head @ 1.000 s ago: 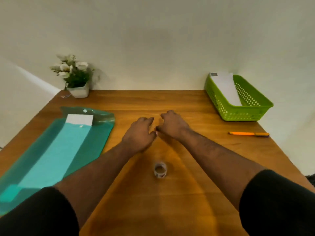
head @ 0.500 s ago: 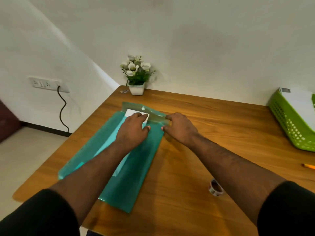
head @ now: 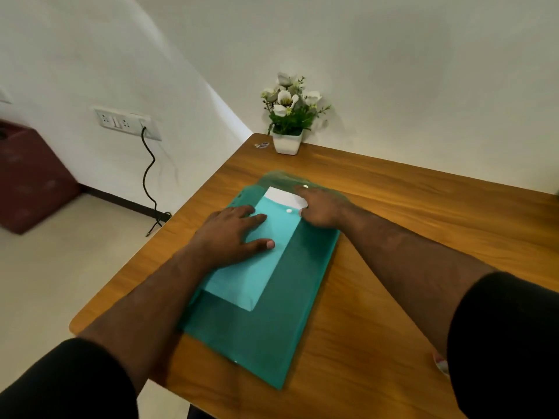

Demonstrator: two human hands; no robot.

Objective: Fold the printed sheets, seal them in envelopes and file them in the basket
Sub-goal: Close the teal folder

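Early stage: left hand (head: 230, 234) flat, fingers straight, steadies the green folder (head: 266, 322) near the desk's (head: 423, 213) left edge; right hand (head: 320, 207), fingers extended, reaches the unfolded sheets (head: 286, 197) at its open mouth; no envelope visible

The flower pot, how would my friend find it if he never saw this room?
Start at the wooden table and follow it to its far corner, where the two white walls meet. There stands the flower pot, a small white square pot with white blossoms and green leaves. It is the only upright thing there; the green plastic folder nearer the person lies flat.
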